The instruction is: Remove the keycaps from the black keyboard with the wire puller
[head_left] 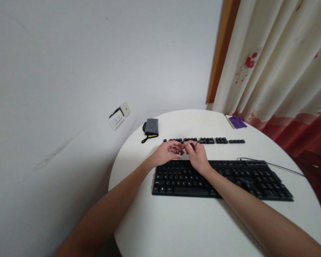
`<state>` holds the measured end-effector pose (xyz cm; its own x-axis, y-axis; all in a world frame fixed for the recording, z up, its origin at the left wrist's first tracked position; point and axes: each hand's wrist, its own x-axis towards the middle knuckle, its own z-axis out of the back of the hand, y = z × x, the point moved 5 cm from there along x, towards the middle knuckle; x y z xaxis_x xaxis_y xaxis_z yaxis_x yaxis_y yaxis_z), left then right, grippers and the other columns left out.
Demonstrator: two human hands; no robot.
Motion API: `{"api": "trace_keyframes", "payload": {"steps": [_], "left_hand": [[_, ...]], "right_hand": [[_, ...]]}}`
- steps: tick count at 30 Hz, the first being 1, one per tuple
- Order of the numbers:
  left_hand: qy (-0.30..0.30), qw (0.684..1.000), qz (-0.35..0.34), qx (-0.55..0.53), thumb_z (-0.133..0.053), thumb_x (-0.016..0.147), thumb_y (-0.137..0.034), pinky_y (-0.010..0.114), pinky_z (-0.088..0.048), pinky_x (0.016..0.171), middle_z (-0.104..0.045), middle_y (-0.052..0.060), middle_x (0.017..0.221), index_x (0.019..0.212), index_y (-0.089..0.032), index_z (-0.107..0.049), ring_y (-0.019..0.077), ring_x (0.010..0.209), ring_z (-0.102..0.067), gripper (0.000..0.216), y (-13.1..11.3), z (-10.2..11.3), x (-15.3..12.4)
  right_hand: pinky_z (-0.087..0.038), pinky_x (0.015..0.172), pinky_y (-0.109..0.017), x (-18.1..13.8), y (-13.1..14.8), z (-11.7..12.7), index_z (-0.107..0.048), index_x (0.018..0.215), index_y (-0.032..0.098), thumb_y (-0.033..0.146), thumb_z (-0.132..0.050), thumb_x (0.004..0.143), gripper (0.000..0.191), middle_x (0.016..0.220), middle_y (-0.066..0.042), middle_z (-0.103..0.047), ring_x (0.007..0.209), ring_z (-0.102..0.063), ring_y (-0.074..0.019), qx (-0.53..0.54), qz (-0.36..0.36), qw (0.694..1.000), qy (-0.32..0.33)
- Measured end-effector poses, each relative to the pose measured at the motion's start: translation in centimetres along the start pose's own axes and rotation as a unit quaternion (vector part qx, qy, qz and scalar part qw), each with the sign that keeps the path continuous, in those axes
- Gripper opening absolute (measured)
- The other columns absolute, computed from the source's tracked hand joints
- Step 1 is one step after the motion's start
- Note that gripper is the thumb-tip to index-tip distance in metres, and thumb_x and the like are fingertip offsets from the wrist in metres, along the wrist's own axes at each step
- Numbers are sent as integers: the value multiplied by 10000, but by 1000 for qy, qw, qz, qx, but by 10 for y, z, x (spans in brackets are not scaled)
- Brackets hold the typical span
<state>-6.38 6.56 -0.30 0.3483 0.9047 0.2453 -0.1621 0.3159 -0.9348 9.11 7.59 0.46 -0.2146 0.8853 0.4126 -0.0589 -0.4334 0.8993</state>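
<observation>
Above the top edge of a black keyboard (pixel 195 191), my two hands are close together. My left hand (pixel 166 151) has its thumb and fingers closed round a small black keycap (pixel 181 152). My right hand (pixel 198 157) is shut on a slim tool with a dark handle (pixel 193 145), beside the keycap; its exact kind is too small to make out. Just behind the hands runs a row of loose black keycaps (pixel 221 140), set in several groups and partly hidden by the fingers. The upper keyboard is partly covered by my right wrist and forearm.
The round white table (pixel 171 221) bears everything. A grey pouch (pixel 151 126) with a black loop lies at the back left, a purple cloth (pixel 238 122) at the back right. The keyboard's cable (pixel 280 167) trails right. A wall socket (pixel 116 119) and a curtain (pixel 256 82) border the table.
</observation>
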Motion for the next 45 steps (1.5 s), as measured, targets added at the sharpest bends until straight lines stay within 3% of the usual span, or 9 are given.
{"api": "trace_keyframes", "payload": {"steps": [4, 9, 15, 24, 35, 41, 45], "left_hand": [[-27, 998, -31, 46, -805, 729, -171, 294, -549, 820, -719, 83, 989, 1033, -155, -658, 159, 855, -681, 338, -4, 0, 1], [-60, 977, -83, 185, -706, 818, -163, 294, -544, 840, -740, 63, 959, 931, -169, -695, 156, 842, -683, 114, -18, -3, -1], [-87, 945, -170, 266, -647, 851, -138, 313, -524, 881, -694, 78, 986, 819, -181, -693, 181, 953, -660, 70, -30, -6, -2], [-88, 937, -185, 283, -662, 868, -146, 289, -525, 819, -666, 69, 950, 904, -181, -685, 170, 903, -635, 55, -27, -5, 0], [-123, 909, -232, 322, -644, 897, -176, 320, -521, 888, -712, 75, 1005, 1012, -197, -687, 183, 966, -652, 125, -33, -13, -5], [-165, 905, -208, 334, -700, 847, -170, 358, -518, 867, -734, 57, 959, 985, -206, -713, 201, 923, -651, 144, -30, -1, -1], [-141, 915, -172, 336, -713, 832, -166, 366, -506, 881, -746, 41, 958, 958, -216, -732, 203, 927, -650, 136, -19, 5, 3]], "right_hand": [[-393, 558, -269, 1, -6, 4, -622, 638, 181, 492, -549, 912, 420, 531, 8, -544, 527, -494, -146, -9, -22, 999, -34], [-423, 559, -272, 5, -12, 8, -698, 726, 148, 519, -573, 905, 430, 577, -25, -619, 554, -551, -160, -6, -37, 997, -63], [-491, 511, -257, 6, -23, -1, -726, 853, 127, 598, -524, 908, 516, 767, -99, -733, 646, -662, -185, 66, -89, 994, -3], [-505, 513, -252, 7, -23, -1, -733, 896, 131, 528, -555, 900, 436, 811, -102, -747, 690, -682, -193, 74, -62, 995, -6], [-464, 600, -289, 7, -10, 7, -711, 845, 132, 450, -541, 919, 369, 678, -56, -672, 581, -572, -164, 28, -32, 998, -57], [-445, 827, -352, 4, -9, 18, -640, 777, 174, 395, -479, 959, 329, 835, -87, -669, 835, -607, -221, -35, 1, 988, -148], [-430, 825, -351, 3, -10, 18, -594, 795, 190, 311, -425, 957, 264, 820, -62, -646, 833, -597, -217, -30, 13, 987, -160]]}}
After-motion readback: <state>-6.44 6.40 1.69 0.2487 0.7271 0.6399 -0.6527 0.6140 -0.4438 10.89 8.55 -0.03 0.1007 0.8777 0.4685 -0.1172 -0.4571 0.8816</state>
